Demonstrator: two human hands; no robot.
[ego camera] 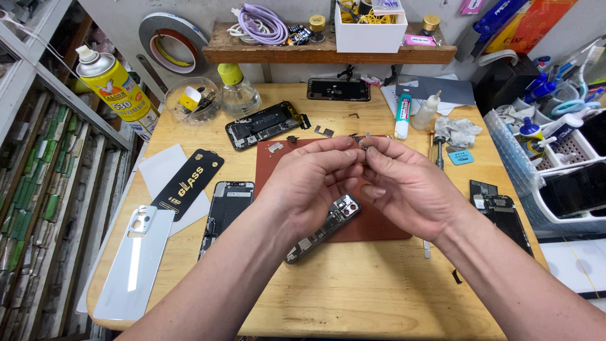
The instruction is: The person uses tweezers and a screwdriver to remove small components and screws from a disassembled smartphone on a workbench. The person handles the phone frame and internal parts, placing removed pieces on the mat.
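Both hands (360, 180) pinched on small metal part (364, 141)

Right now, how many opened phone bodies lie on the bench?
3: one beyond the red mat, one left of it, one under the hands. Others may be hidden.

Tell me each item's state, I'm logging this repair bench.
Left hand: pinching a tiny metal part.
Right hand: pinching the same part.
Phone frame: lying on the red mat, internals exposed.
Opened phone: back off, flat on the table.
Spray can: capped, tilted.
Glass bottle: upright, capped.
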